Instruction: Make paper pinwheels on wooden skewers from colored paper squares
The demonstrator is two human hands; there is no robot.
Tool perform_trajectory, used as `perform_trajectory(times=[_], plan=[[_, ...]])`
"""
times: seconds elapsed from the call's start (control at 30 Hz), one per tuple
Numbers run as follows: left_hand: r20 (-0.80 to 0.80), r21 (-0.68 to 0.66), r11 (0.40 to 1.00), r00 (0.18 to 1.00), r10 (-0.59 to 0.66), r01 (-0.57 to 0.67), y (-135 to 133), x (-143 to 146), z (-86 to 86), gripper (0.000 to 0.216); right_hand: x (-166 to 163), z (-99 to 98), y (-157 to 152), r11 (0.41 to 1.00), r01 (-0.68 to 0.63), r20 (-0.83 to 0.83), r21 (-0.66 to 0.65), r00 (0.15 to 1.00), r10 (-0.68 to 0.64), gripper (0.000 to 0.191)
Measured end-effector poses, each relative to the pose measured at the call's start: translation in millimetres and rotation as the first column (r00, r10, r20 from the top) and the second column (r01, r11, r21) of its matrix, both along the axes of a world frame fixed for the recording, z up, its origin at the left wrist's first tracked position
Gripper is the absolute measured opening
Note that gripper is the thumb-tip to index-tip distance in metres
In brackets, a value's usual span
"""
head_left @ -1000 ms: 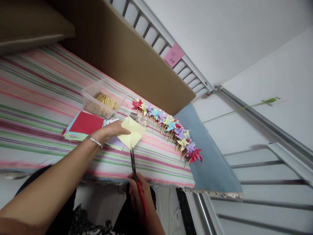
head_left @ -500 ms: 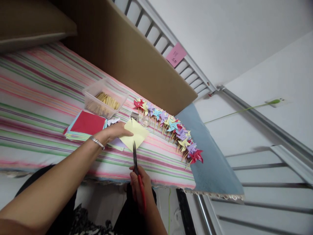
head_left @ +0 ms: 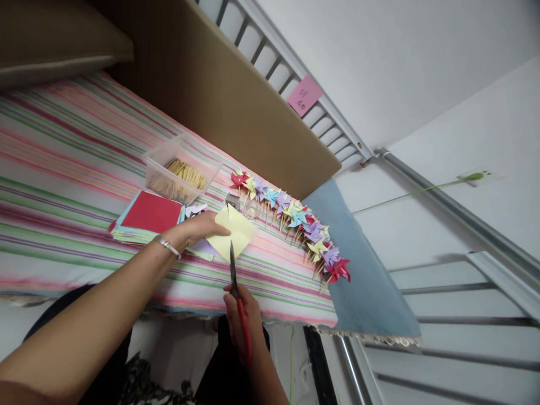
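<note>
My left hand [head_left: 201, 226] pinches a square of pale yellow paper [head_left: 237, 232] by its left side. A short slit shows at the paper's upper corner. My right hand [head_left: 244, 310] is wrapped round the red handles of a pair of scissors [head_left: 233, 273]. The scissor tips lie over the paper's near corner, with the blades close together. Left of the paper is a stack of coloured paper squares [head_left: 154, 212], red on top. Lilac scraps lie partly hidden under my left hand. Beyond the paper stand several finished paper pinwheels [head_left: 298, 216] on sticks, in a curved row.
A clear plastic box [head_left: 181, 169] holds many thin wooden sticks. A small grey block [head_left: 232, 200] sits behind the paper. Striped cloth [head_left: 84, 157] covers the surface, with a brown board [head_left: 236, 95] along its far side. A pink note [head_left: 304, 94] hangs on the metal rail.
The scissor tips have moved very slightly further over the yellow paper's near corner. My left hand stays in place on the paper.
</note>
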State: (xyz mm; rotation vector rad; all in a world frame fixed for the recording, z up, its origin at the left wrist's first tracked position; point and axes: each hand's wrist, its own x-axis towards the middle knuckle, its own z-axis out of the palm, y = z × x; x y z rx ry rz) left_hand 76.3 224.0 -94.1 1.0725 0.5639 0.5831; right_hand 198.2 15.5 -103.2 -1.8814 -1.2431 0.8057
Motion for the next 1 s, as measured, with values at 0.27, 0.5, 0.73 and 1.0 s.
perform_trajectory(times=[0.27,0.5,0.73,1.0], plan=[[0.014,-0.031,1.0,1.0,0.006,-0.005,-2,0,4.0,0.032,1,-0.4,1,0.999,-0.016,-0.009,-0.036,1.0,0.015,0.028],[-0.008,-0.011,1.0,1.0,0.009,-0.009,-2,0,2.8,0.029,-3,5.7,3,0.999,-0.013,0.036,-0.04,0.999,0.014,0.026],[-0.025,-0.019,1.0,0.999,0.022,-0.023,-1,1,2.7,0.027,-6,5.4,4,0.999,0.013,0.068,-0.043,0.998,-0.01,0.024],[-0.043,-0.017,0.999,0.999,0.031,-0.032,-3,1,5.9,0.03,3,-2.5,-8,0.984,-0.044,0.107,-0.17,0.992,0.063,0.029]])
